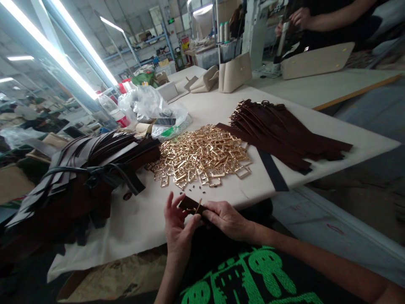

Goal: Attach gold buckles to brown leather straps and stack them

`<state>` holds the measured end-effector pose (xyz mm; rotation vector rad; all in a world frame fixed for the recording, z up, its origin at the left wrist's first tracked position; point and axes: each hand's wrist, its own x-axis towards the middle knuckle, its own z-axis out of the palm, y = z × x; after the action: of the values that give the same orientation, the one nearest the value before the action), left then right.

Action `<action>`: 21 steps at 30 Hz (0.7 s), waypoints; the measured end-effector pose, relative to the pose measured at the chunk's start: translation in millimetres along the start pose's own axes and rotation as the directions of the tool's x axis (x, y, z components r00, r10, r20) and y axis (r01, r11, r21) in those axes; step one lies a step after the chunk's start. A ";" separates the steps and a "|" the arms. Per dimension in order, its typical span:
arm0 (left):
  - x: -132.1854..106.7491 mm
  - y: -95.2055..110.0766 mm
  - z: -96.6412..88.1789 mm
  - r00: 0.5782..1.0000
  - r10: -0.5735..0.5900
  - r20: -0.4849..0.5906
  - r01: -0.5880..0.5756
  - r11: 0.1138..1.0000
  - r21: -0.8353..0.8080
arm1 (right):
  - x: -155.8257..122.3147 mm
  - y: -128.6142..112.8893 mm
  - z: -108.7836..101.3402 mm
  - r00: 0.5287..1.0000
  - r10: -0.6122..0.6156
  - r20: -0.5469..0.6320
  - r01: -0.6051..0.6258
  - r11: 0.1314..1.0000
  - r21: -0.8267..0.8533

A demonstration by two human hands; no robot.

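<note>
Close to my body, just off the table's near edge, both hands grip one dark brown leather strap [189, 203]. A gold buckle [199, 205] sits around or on the strap between my hands. My left hand [179, 228] pinches the strap near the buckle, its other fingers raised behind. My right hand [226, 219] is closed on the strap's other part, which its fingers mostly hide. Just beyond lies a heap of gold rectangular buckles [202, 154], with a few small dark bits [194, 186] in front of it.
Bundled dark straps [91, 169] lie on the left, tied with a dark band. More brown straps [272, 131] with buckles are fanned out at right, near a black strip [272, 171]. Plastic bags [145, 103] and beige bag pieces [234, 72] stand behind. Another person's hand [300, 17] works at a machine.
</note>
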<state>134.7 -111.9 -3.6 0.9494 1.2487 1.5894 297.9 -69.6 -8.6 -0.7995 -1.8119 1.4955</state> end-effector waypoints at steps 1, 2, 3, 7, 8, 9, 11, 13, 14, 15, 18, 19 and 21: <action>-0.5 0.1 0.6 0.998 -0.053 0.013 0.054 0.998 -0.034 | -0.6 0.2 -0.6 1.000 0.013 -0.007 -0.013 1.000 0.028; -1.0 0.2 0.7 0.991 -0.123 0.045 0.126 0.991 -0.053 | -1.2 0.6 -1.1 1.000 0.024 -0.013 -0.023 0.999 0.049; -1.6 0.5 0.7 0.978 -0.192 0.081 0.198 0.978 -0.063 | -1.8 1.2 -1.4 0.999 0.029 -0.020 -0.028 0.998 0.059; -5.9 2.3 4.3 0.940 -0.324 0.107 0.334 0.937 -0.100 | -2.8 4.3 -0.4 1.000 0.019 -0.023 -0.019 1.000 0.013; -7.0 2.5 5.9 0.937 -0.334 0.098 0.344 0.933 -0.104 | -2.7 4.8 0.0 1.000 0.012 -0.024 -0.012 1.000 -0.006; -7.9 2.3 7.4 0.935 -0.342 0.093 0.350 0.931 -0.102 | -2.5 5.0 0.4 1.000 0.005 -0.028 -0.006 1.000 -0.022; -8.8 0.9 9.1 0.931 -0.354 0.093 0.362 0.928 -0.089 | -2.2 5.0 0.6 0.999 0.001 -0.050 -0.003 0.999 -0.034; -9.0 -1.4 9.3 0.925 -0.369 0.089 0.376 0.922 -0.092 | -2.3 4.6 0.6 0.998 0.014 -0.067 -0.014 1.000 0.002; -9.1 -2.4 9.1 0.922 -0.377 0.088 0.385 0.918 -0.100 | -2.6 4.4 0.5 0.997 0.025 -0.068 -0.023 0.999 0.033; -9.3 -3.0 9.0 0.918 -0.385 0.092 0.393 0.913 -0.108 | -2.9 4.4 0.4 0.997 0.035 -0.065 -0.031 0.997 0.065; -11.5 -1.7 9.5 0.912 -0.395 0.111 0.406 0.908 -0.103 | -4.1 4.5 0.2 0.996 0.056 -0.075 -0.049 0.995 0.091; -12.6 -0.5 10.1 0.914 -0.391 0.113 0.401 0.912 -0.090 | -4.3 4.4 0.1 0.994 0.055 -0.089 -0.049 0.997 0.067; -14.8 1.8 11.5 0.923 -0.372 0.100 0.380 0.923 -0.066 | -4.2 4.0 0.0 0.992 0.043 -0.118 -0.044 0.999 0.002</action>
<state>149.9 -122.6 -0.2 0.6678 1.2100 1.2732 300.6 -72.3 -12.9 -0.9134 -1.7180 1.4441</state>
